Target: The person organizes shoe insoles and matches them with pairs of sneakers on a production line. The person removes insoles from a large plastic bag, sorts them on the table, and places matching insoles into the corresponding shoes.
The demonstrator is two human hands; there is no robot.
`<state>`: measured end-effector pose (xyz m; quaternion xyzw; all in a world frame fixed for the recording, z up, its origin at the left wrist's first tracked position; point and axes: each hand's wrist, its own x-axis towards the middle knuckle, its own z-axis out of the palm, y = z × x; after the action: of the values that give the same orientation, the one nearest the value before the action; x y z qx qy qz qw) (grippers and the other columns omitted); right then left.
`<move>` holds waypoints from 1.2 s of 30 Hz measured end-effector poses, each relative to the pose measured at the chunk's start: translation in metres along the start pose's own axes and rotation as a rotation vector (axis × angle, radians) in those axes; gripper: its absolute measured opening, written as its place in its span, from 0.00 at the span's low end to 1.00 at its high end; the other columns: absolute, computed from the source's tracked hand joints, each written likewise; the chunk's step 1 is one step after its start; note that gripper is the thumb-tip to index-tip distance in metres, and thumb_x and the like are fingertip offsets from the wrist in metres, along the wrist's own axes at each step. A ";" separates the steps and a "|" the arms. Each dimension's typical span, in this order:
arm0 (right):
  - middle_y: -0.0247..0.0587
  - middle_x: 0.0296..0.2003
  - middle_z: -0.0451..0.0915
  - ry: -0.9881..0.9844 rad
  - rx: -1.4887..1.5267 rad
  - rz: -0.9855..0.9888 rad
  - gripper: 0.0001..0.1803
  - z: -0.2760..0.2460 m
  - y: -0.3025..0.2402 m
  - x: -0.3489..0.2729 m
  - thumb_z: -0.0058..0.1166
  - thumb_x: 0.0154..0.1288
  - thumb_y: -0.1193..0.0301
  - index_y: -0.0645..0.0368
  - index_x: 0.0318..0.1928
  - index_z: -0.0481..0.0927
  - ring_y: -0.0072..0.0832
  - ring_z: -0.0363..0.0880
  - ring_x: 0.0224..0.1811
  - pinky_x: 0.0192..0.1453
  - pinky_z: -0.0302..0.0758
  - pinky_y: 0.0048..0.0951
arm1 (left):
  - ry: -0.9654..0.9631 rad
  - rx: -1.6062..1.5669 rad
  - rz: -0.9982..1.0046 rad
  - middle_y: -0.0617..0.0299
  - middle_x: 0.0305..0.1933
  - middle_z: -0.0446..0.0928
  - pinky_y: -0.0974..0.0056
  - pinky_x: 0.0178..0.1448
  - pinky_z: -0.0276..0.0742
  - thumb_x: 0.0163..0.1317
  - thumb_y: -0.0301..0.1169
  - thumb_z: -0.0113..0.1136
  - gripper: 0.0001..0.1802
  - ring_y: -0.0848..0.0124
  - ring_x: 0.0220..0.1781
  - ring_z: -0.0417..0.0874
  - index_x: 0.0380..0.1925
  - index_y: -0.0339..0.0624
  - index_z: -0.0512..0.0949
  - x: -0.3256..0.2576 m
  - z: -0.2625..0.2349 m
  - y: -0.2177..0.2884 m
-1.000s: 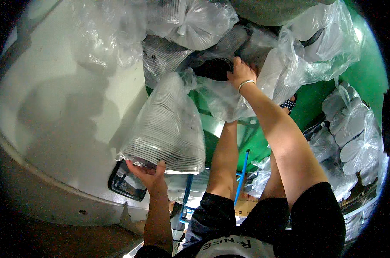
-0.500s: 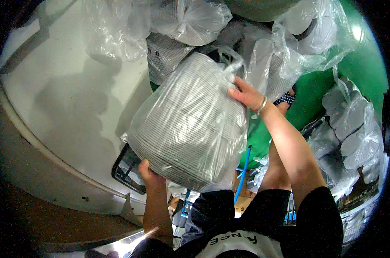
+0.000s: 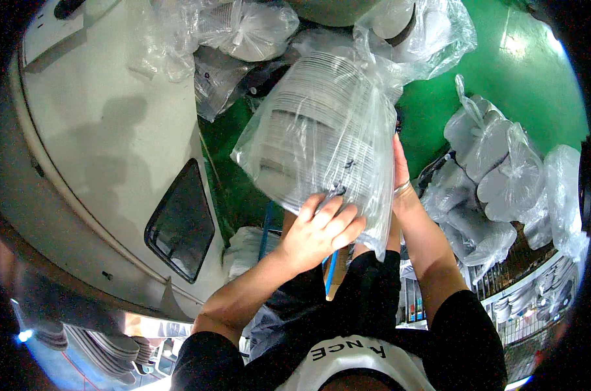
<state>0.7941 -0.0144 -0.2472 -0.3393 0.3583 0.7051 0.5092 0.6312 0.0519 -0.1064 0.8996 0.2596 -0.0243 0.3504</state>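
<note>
A clear plastic bag (image 3: 308,140) packed with stacked thin grey-white pieces is held up in front of me, tilted. My left hand (image 3: 325,225) is closed over its near side, fingers curled on the plastic. Beside those fingertips is a small dark spot, either a mark or an object; I cannot tell which. Another dark mark shows on the bag further up. At the bag's right edge, my right hand (image 3: 400,163) grips from the side, its fingers partly hidden behind the bag. A band circles the right wrist.
A pale curved panel (image 3: 80,143) with a dark-framed window (image 3: 181,221) lies to the left. Similar filled bags sit at the back (image 3: 256,29) and far right (image 3: 484,156). The floor (image 3: 432,107) is green. A wire rack (image 3: 523,326) stands at lower right.
The bag has turned and shifted right, bringing dark marks into view. My left hand moved from its lower left corner onto its near side; my right hand slid lower along the right edge.
</note>
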 end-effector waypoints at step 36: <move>0.38 0.36 0.75 -0.047 -0.116 -0.053 0.09 -0.060 -0.010 -0.029 0.44 0.59 0.69 0.59 0.38 0.72 0.29 0.73 0.39 0.45 0.69 0.32 | 0.097 0.181 -0.046 0.69 0.39 0.62 0.60 0.48 0.56 0.43 0.33 0.49 0.20 0.71 0.44 0.64 0.41 0.63 0.68 -0.037 0.113 -0.009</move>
<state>0.8182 -0.0772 -0.2552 -0.3610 0.2954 0.7187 0.5156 0.6100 -0.0317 -0.1883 0.9215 0.2934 -0.0122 0.2542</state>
